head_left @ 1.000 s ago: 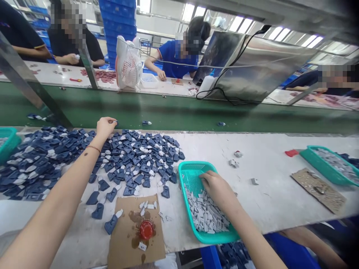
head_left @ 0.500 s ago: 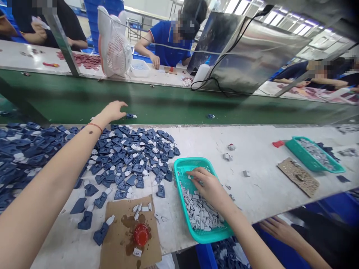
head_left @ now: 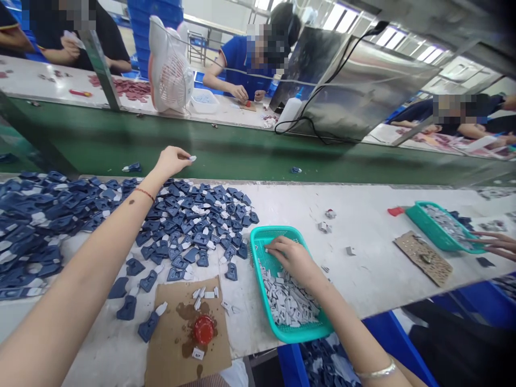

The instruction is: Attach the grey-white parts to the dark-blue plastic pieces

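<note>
My left hand point(head_left: 174, 160) is closed in a pinch above the green conveyor belt point(head_left: 226, 153). A small white tip point(head_left: 193, 158) sticks out from its fingertips; the rest of the held piece is hidden. Below that arm spreads a heap of dark blue plastic pieces point(head_left: 193, 215) with white tips. Inside the turquoise basket point(head_left: 255, 290), my right hand point(head_left: 288, 257) pinches a small white piece point(head_left: 266, 249), mostly covered by the fingers. Many loose small white plastic parts point(head_left: 288, 301) lie under it in the basket.
Cardboard point(head_left: 169, 344) with wet stains bears a red cap point(head_left: 203, 329) and several white parts. Two blue pieces, one a white-tipped piece point(head_left: 296, 170), lie on the belt. Another basket point(head_left: 437, 236) stands at right, a co-worker's hand point(head_left: 500, 244) beside it. People work across the belt.
My left hand has closed from spread fingers, and a white tip now shows in it. The blue piece beside it no longer lies there. My right hand shifted slightly; a co-worker's hand rose to the far basket.
</note>
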Tool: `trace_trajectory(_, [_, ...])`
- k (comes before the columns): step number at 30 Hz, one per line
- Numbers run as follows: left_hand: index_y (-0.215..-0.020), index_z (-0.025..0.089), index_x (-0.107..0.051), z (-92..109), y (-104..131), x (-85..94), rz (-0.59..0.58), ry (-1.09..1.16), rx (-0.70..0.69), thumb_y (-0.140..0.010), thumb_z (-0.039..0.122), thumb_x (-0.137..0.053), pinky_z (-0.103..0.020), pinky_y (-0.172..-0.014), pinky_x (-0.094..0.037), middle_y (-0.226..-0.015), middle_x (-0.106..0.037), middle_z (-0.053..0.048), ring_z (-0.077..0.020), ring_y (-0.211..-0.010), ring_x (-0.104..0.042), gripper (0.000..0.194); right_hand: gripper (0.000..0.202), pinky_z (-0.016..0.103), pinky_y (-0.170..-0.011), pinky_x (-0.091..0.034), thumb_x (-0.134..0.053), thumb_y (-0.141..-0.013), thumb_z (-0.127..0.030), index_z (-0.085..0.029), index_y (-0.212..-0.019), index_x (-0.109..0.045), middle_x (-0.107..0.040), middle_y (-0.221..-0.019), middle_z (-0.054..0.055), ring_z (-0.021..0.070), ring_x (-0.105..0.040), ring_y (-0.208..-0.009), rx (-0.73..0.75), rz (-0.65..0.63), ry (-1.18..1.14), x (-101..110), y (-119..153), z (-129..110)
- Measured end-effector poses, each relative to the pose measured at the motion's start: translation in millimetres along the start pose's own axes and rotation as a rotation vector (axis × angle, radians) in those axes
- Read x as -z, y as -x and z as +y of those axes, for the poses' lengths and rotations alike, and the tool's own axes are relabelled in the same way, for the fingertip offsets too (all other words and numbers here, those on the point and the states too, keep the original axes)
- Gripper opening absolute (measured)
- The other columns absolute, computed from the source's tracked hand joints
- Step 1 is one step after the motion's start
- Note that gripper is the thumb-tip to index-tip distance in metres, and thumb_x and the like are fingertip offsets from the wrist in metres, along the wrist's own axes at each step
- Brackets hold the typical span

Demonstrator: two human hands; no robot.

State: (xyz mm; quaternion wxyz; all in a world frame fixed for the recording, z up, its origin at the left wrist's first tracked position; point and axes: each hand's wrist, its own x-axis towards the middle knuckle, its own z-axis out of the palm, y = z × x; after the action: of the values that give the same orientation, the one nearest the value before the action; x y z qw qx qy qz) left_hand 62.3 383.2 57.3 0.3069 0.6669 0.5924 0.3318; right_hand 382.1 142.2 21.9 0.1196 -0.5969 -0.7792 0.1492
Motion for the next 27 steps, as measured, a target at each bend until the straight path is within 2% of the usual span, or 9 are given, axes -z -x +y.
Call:
trace_trajectory(5, [-0.113, 0.009, -0.066, 31, 63, 17.4, 0.036, 0.321, -0.035, -0.084, 0.028, -0.06, -0.028, -0.079, -0.053, -0.103, -0.074, -0.012, -0.0206, -0.095, -0.067, 0.035, 0.025, 0.037, -0.079, -0.054, -0.05, -0.09, -0.023, -0.02, -0.091, -0.075, -0.072, -0.092, 0.01, 0.0242, -0.067, -0.086, -0.039, 0.0, -0.005, 2, -6, -1])
trace_trajectory(9, [-0.105, 0.011, -0.068, 47, 125, 30.0, -0.091, 0.738, 0.005, -0.082, 0.028, -0.067, -0.029, -0.079, -0.054, -0.096, -0.074, -0.01, -0.0181, -0.089, -0.068, 0.029, 0.026, 0.038, -0.079, -0.053, -0.051, -0.09, -0.023, -0.018, -0.093, -0.076, -0.072, -0.091, 0.011, 0.0247, -0.068, -0.085, -0.088, 0.023, 0.003, 1, -7, -2])
trace_trajectory(12, [-0.106, 0.015, -0.067, 52, 167, 37.4, -0.196, 0.893, 0.097, -0.08, 0.029, -0.069, -0.027, -0.068, -0.056, -0.096, -0.074, -0.007, -0.0154, -0.075, -0.07, 0.029, 0.026, 0.037, -0.079, -0.053, -0.05, -0.09, -0.023, -0.017, -0.096, -0.075, -0.073, -0.093, 0.011, 0.0243, -0.067, -0.085, -0.111, 0.046, 0.004, -1, -7, -4])
trace_trajectory(15, [-0.103, 0.019, -0.069, 48, 204, 39.7, -0.284, 0.933, 0.193, -0.078, 0.03, -0.072, -0.022, -0.055, -0.053, -0.098, -0.074, -0.007, -0.014, -0.067, -0.068, 0.028, 0.026, 0.036, -0.074, -0.055, -0.051, -0.089, -0.027, -0.016, -0.1, -0.072, -0.072, -0.091, 0.011, 0.0231, -0.067, -0.08, -0.128, 0.082, 0.006, -3, -5, -7])
trace_trajectory(18, [-0.099, 0.018, -0.072, 37, 240, 35.9, -0.332, 0.969, 0.275, -0.076, 0.028, -0.074, -0.017, -0.05, -0.05, -0.09, -0.074, -0.006, -0.01, -0.061, -0.062, 0.025, 0.024, 0.035, -0.07, -0.055, -0.053, -0.087, -0.029, -0.014, -0.094, -0.071, -0.07, -0.085, 0.011, 0.0219, -0.066, -0.074, -0.123, 0.106, 0.006, -7, -3, -9])
trace_trajectory(20, [-0.098, 0.019, -0.074, 28, 263, 31.6, -0.363, 1.042, 0.366, -0.076, 0.024, -0.074, -0.016, -0.054, -0.051, -0.085, -0.074, -0.005, -0.0089, -0.061, -0.061, 0.023, 0.022, 0.036, -0.069, -0.054, -0.053, -0.086, -0.028, -0.014, -0.086, -0.071, -0.069, -0.083, 0.011, 0.0225, -0.066, -0.073, -0.114, 0.12, 0.012, -9, -3, -10])
trace_trajectory(23, [-0.101, 0.018, -0.075, 17, 292, 26.1, -0.397, 1.215, 0.518, -0.082, 0.023, -0.069, -0.019, -0.07, -0.056, -0.095, -0.074, -0.008, -0.0128, -0.08, -0.067, 0.021, 0.02, 0.037, -0.068, -0.053, -0.054, -0.083, -0.028, -0.016, -0.077, -0.069, -0.07, -0.081, 0.011, 0.0233, -0.066, -0.071, -0.106, 0.156, 0.018, -9, -4, -14])
trace_trajectory(25, [-0.102, 0.017, -0.075, 11, 307, 24.5, -0.384, 1.3, 0.59, -0.086, 0.024, -0.063, -0.023, -0.079, -0.057, -0.106, -0.072, -0.009, -0.0154, -0.092, -0.066, 0.021, 0.019, 0.037, -0.067, -0.054, -0.055, -0.083, -0.03, -0.016, -0.077, -0.068, -0.07, -0.079, 0.01, 0.0232, -0.066, -0.07, -0.107, 0.198, 0.009, -7, 0, -23])
trace_trajectory(27, [-0.102, 0.016, -0.075, 7, 318, 24.6, -0.356, 1.32, 0.637, -0.087, 0.021, -0.063, -0.023, -0.083, -0.056, -0.105, -0.072, -0.008, -0.0144, -0.091, -0.066, 0.02, 0.021, 0.036, -0.068, -0.055, -0.053, -0.086, -0.032, -0.017, -0.083, -0.067, -0.071, -0.081, 0.009, 0.0226, -0.067, -0.072, -0.113, 0.247, -0.004, -4, 8, -40])
